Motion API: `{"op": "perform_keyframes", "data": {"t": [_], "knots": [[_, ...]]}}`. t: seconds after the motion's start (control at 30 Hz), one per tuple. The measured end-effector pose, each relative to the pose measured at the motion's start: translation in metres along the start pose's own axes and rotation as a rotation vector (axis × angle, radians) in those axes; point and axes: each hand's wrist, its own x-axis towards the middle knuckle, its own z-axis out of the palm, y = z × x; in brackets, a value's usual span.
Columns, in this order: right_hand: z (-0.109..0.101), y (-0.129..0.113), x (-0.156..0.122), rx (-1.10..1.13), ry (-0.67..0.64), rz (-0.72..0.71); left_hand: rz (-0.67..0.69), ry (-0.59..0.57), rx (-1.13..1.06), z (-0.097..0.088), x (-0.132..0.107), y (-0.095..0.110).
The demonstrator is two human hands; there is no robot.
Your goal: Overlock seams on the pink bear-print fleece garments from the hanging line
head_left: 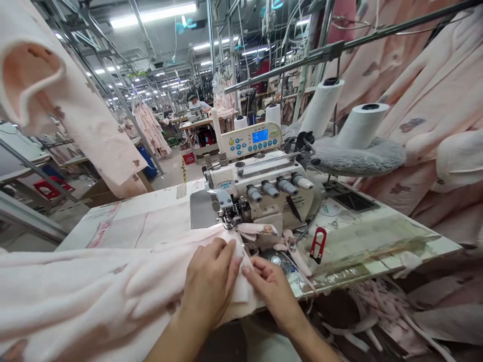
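Observation:
Pale pink fleece fabric (124,281) with small brown prints spreads over the left of the table and runs under the presser foot of a white overlock sewing machine (264,201). Pressed onto the fabric just before the foot is my left hand (211,281), its fingers close together on the cloth. My right hand (269,281) pinches the fabric's right edge between thumb and forefinger, close to the left fingertips. A narrow trimmed strip (260,230) of the same cloth lies at the machine's right of the needle. The fabric under my left palm is hidden.
Red-handled thread snips (318,245) lie on the table (407,241) to the right. White thread cones (362,125) stand behind the machine. Pink garments (418,125) hang at right, and another fleece piece (83,110) hangs at upper left. A person (196,103) sits farther back.

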Motion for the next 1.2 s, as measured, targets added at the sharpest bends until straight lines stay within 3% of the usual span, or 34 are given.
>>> {"op": "perform_keyframes", "data": {"t": [0.13,0.3,0.43,0.6,0.83,1.03,1.2], "knots": [[-0.001,0.004,0.002,0.009,-0.006,0.009,-0.007,-0.033,0.073,0.011,0.008,0.004],[-0.001,-0.002,0.008,0.091,-0.003,0.014,0.022,-0.018,0.106,0.012,0.007,0.005],[-0.001,-0.002,0.011,0.136,0.025,-0.005,0.124,0.147,-0.014,0.015,-0.023,0.004],[-0.001,0.000,0.000,0.102,-0.040,-0.011,0.026,0.309,-0.023,0.028,-0.048,0.002],[0.001,-0.002,-0.018,-0.242,0.036,-0.078,0.052,0.366,-0.132,0.015,-0.035,0.009],[0.004,-0.005,-0.021,-0.282,0.020,-0.136,0.012,0.243,-0.168,0.015,-0.038,0.013],[0.006,-0.007,-0.023,-0.271,0.025,-0.157,0.059,0.372,-0.122,0.009,-0.032,0.017]]}}
